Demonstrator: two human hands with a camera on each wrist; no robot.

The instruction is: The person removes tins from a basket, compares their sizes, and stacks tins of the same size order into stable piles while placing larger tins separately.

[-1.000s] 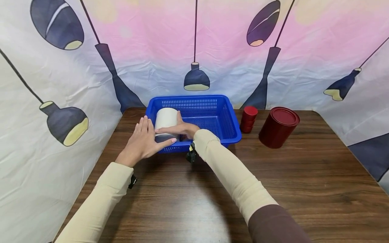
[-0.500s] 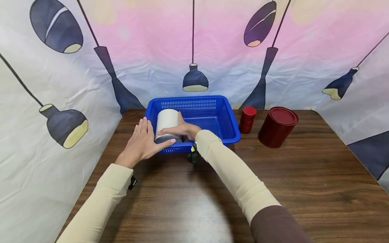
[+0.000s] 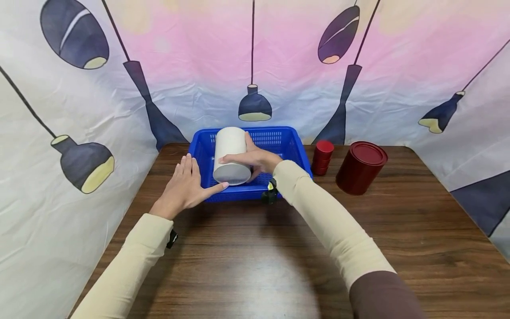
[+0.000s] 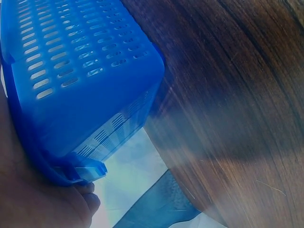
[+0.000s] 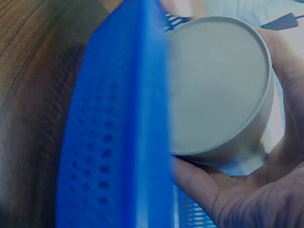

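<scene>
In the head view, a white cylindrical canister (image 3: 231,145) is tilted above the floor of the blue plastic basket (image 3: 247,194). My right hand (image 3: 260,158) grips it from the right side. The right wrist view shows the canister's flat round end (image 5: 218,85) just behind the basket's blurred rim (image 5: 149,118), with fingers and thumb around its side. My left hand (image 3: 181,188) rests on the basket's front left corner, fingers straight and thumb stretched along the front rim. Up close in the left wrist view, that hand (image 4: 38,199) touches the rim beside the slotted wall (image 4: 90,61).
To the right of the basket, small red round tins (image 3: 322,158) stand stacked. Farther right is a larger dark red can (image 3: 361,168) with a lid. All stand on a brown wooden table (image 3: 239,257). A cloth backdrop with printed lamps (image 3: 255,104) hangs close behind.
My right hand has raised the white canister from the basket's left end and shifted it rightward, so its end now shows above the front rim. My left hand stays at the corner.
</scene>
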